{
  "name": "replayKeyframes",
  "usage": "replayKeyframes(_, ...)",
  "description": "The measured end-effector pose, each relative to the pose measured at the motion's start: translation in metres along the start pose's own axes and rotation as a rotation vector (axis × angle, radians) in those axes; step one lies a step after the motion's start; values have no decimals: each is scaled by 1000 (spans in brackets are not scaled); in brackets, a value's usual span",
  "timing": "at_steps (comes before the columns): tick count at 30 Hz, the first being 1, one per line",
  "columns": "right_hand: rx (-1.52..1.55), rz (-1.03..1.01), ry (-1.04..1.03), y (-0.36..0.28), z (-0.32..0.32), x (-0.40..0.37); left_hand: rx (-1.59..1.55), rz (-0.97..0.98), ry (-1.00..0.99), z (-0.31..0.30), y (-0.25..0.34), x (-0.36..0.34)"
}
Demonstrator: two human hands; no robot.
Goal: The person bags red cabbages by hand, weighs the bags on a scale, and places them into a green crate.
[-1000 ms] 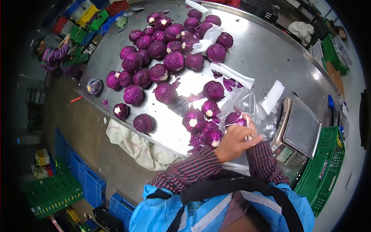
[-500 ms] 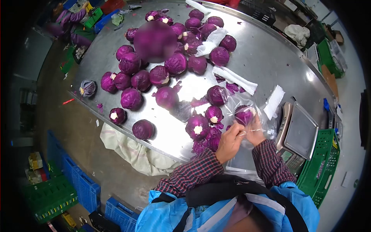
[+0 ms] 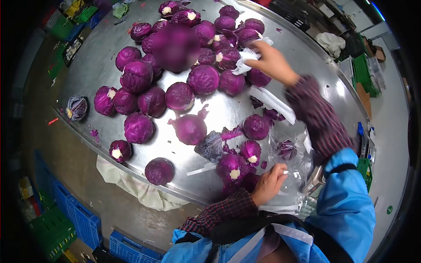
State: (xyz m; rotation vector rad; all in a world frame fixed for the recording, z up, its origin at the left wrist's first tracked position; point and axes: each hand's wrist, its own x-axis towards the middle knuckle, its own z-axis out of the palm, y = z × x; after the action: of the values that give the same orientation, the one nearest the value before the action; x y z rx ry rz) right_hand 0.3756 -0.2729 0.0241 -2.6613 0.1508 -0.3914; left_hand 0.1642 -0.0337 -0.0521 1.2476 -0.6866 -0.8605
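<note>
Many red cabbages lie on the metal table point(image 3: 101, 48). My right hand point(image 3: 271, 61) reaches over the back part of the group, its fingers closed around a white cloth strip point(image 3: 247, 60) beside a cabbage point(image 3: 228, 58). Low on the right, my left hand point(image 3: 271, 180) pinches the edge of a clear plastic bag point(image 3: 294, 175). Inside the bag sits a small cabbage point(image 3: 286, 149). Another white strip point(image 3: 272, 104) lies between the hands, near a cabbage point(image 3: 257, 127) and loose purple leaves point(image 3: 274, 115).
A scale point(image 3: 314, 180) stands right of the bag, partly hidden by my right sleeve. Green crates point(image 3: 365, 74) and a white sack point(image 3: 330, 44) are beyond the far edge. Blue crates point(image 3: 76, 210) stand on the floor at lower left.
My right hand has left the bag and moved up and away to the white strip, taking hold of it. My left hand stays at the bag. The view has shifted a little.
</note>
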Motion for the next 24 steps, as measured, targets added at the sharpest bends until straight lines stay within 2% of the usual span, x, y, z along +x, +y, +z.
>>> replayKeyframes(1,-181,-1,-62,22,38,30,1,-4,3,-1,0,1)
replayKeyframes(3,-440,227,-365,18,87,64,67,46,18,-4,2,4)
replayKeyframes(6,-506,290,-276,23,129,68,79,71,32,-6,0,9)
replayKeyframes(10,-496,252,-187,45,129,68,109,146,37,0,-1,11)
replayKeyframes(11,-376,302,-179,53,120,67,148,197,28,4,-2,10)
replayKeyframes(12,-230,310,-74,61,111,63,168,194,37,5,2,12)
replayKeyframes(13,242,244,-17,95,114,64,131,187,13,6,5,14)
replayKeyframes(14,700,290,51,70,83,49,156,187,-1,7,7,14)
replayKeyframes(15,722,237,17,84,68,42,186,193,-15,6,8,15)
replayKeyframes(17,1132,332,96,53,3,2,190,223,-6,9,10,18)
replayKeyframes(19,1391,264,176,50,-48,-44,173,230,-2,18,10,20)
replayKeyframes(21,1243,600,349,38,-107,-127,225,180,-7,23,15,21)
replayKeyframes(22,1356,617,396,20,-130,-171,250,134,-21,27,21,22)
replayKeyframes(23,1535,519,211,12,-147,-225,254,133,-33,32,21,22)
replayKeyframes(24,1541,617,168,-5,-157,-265,267,161,-8,35,21,25)
